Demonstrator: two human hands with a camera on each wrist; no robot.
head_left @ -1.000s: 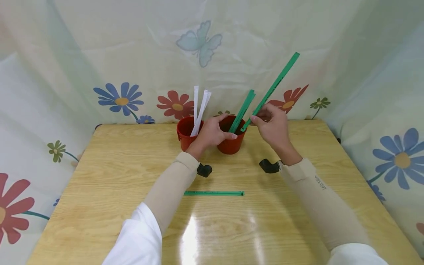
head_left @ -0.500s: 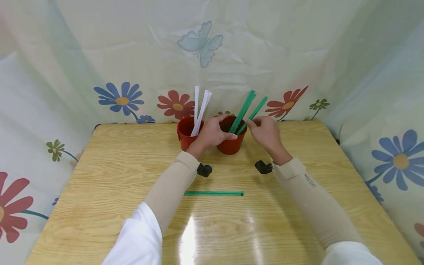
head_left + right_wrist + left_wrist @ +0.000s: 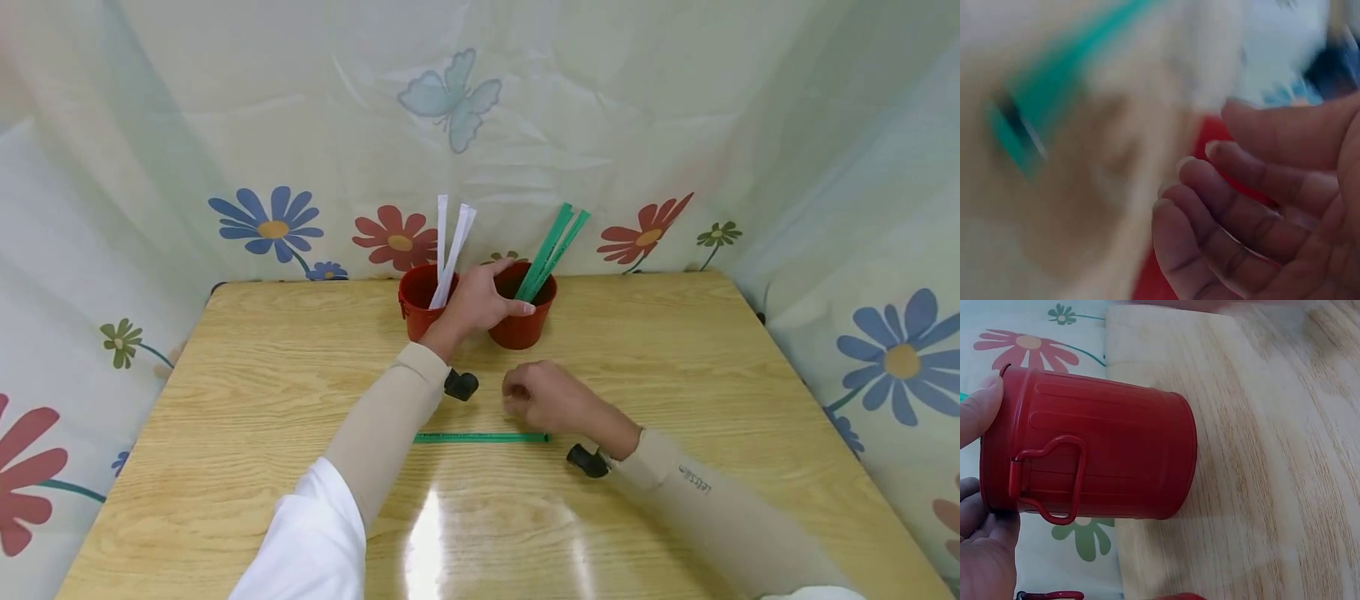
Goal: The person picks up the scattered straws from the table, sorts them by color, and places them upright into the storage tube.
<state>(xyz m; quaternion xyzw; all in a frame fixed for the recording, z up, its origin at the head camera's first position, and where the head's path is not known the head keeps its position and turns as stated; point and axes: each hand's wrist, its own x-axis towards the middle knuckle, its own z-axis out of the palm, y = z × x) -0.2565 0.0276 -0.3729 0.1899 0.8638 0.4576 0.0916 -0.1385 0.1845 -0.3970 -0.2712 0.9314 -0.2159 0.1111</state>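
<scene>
My left hand [image 3: 480, 298] holds the rim of the right-hand small red metal bucket [image 3: 519, 327], thumb on the near side and fingers toward the back. In the left wrist view this bucket [image 3: 1104, 450] shows a wire handle on its side. Several long, thin green strips with dark print [image 3: 551, 254] lean inside it. Over the middle of the table is my right hand [image 3: 551, 398], its fingers loosely bent and nothing between them. Just below it, another green strip [image 3: 480, 437] lies flat, its left end hidden by my left forearm; in the right wrist view this strip [image 3: 1054, 94] is blurred.
A second red bucket [image 3: 420, 310], with white strips [image 3: 452, 258] standing in it, is beside my left wrist. The wooden table [image 3: 660, 333] ends at the back against a flowered curtain [image 3: 600, 108]. Dark wrist devices [image 3: 587, 461] stick out below the hands.
My right hand lowered a green strip into the right bucket, let it go, and came down toward the strip on the table. My left hand stays on the bucket.
</scene>
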